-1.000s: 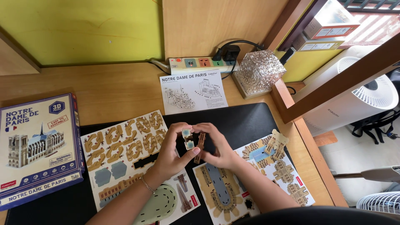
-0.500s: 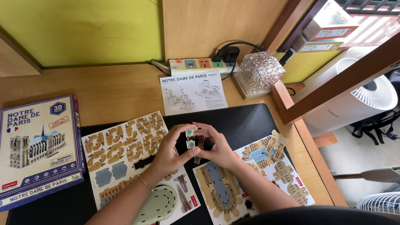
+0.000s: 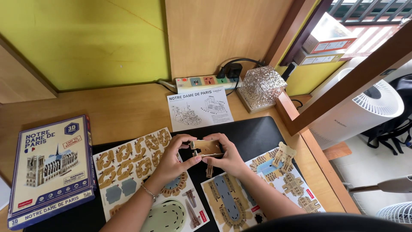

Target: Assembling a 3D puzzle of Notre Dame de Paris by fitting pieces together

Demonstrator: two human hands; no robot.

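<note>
While both hands meet over the black mat [image 3: 253, 133], a small tan puzzle piece [image 3: 206, 148] sits between them, just above the middle of the counter [image 3: 120, 107]. The left hand [image 3: 174, 160] has its grip closed on the piece's left end, thumb beneath and fingers curled over the top; the right hand [image 3: 230, 157] pinches its right end the same way. Half a second ago the piece stood narrow and upright between the fingertips; now it lies flat and wide, its broad tan face turned up. At 9 o'clock from the piece lies a punched sheet of tan parts [image 3: 128, 167], and at 3 o'clock a second sheet [image 3: 292, 180] with blue patches. At 12 o'clock the folded instruction leaflet [image 3: 199, 107] rests beyond the mat. Far off at 9 o'clock lies the puzzle box [image 3: 51, 169].
</note>
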